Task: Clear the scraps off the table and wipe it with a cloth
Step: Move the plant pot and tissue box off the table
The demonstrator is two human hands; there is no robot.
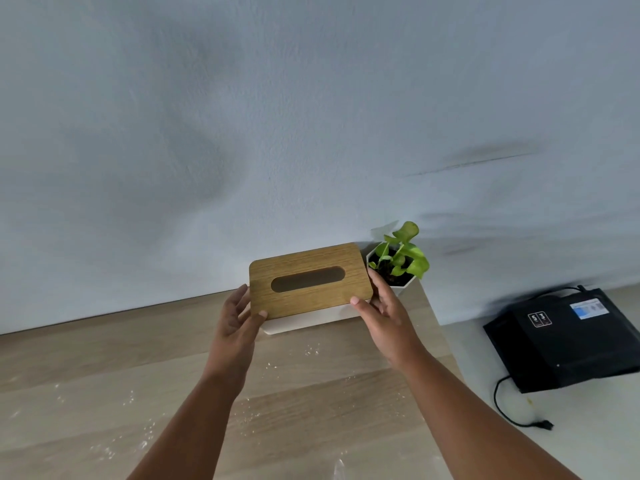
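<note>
A tissue box (311, 303) with a wooden slotted lid and a white base stands at the back of the wooden table (104, 358), against the wall. My left hand (235, 323) holds its left end, thumb on the lid's front corner. At the right end, my right hand (388, 317) grips with its thumb on the lid's front edge and its fingers along the side. Small pale scraps (252, 414) lie scattered over the table in front of the box, with more scraps (149, 427) to the left. No cloth is in view.
A small green plant in a white pot (398, 261) stands just right of the box, close to my right fingers. Beyond the table's right edge, a black device (568, 341) with a loose black cable (502, 407) lies on the floor. A grey wall (311, 116) rises behind the table.
</note>
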